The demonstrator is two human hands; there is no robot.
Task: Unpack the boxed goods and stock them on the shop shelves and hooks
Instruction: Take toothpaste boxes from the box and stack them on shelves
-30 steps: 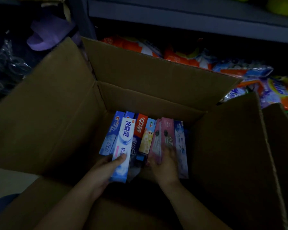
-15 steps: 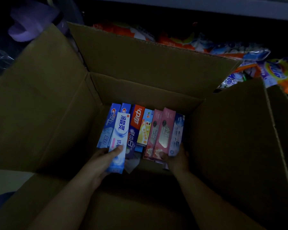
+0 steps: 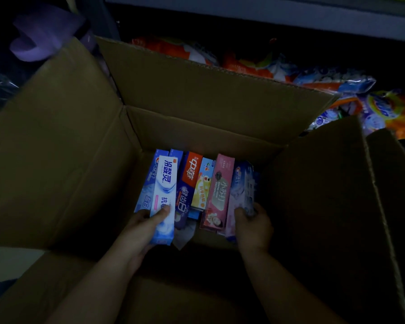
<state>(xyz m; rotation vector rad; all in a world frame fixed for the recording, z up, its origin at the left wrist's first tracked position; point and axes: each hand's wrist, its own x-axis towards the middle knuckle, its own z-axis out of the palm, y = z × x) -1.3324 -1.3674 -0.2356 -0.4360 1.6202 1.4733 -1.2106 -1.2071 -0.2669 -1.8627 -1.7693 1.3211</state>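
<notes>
While both hands (image 3: pixel 140 230) grip cartons (image 3: pixel 216 192), box flaps (image 3: pixel 56 146) hem them.

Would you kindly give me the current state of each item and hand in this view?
Cardboard box: open, flaps up.
Toothpaste cartons: side by side inside the cardboard box, sealed.
White-and-blue toothpaste carton: gripped by left hand.
Left hand: thumb on top of that carton.
Right hand: gripping the pale purple carton.
Snack bags: behind the cardboard box, sealed.
</notes>
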